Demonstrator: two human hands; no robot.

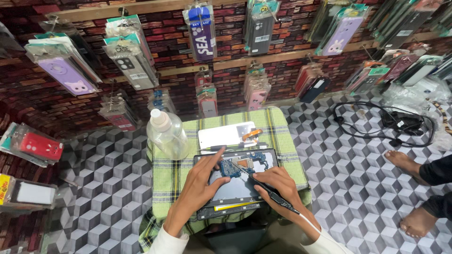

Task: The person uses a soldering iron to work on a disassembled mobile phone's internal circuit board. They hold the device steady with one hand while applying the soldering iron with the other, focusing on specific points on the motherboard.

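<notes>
The opened phone (238, 181) lies flat on the checked-cloth table (174, 174), circuit board (230, 168) bare: light, stiff, probably fragile, best steadied by its edges. The left hand (200, 186) presses spread fingers on it; the right hand (278, 186) pinches a soldering iron (263, 186). A clear bottle (165, 135) stands nearby.

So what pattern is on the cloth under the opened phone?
The cloth is a green plaid with dark and pale stripes, clearest in the head view.
</notes>
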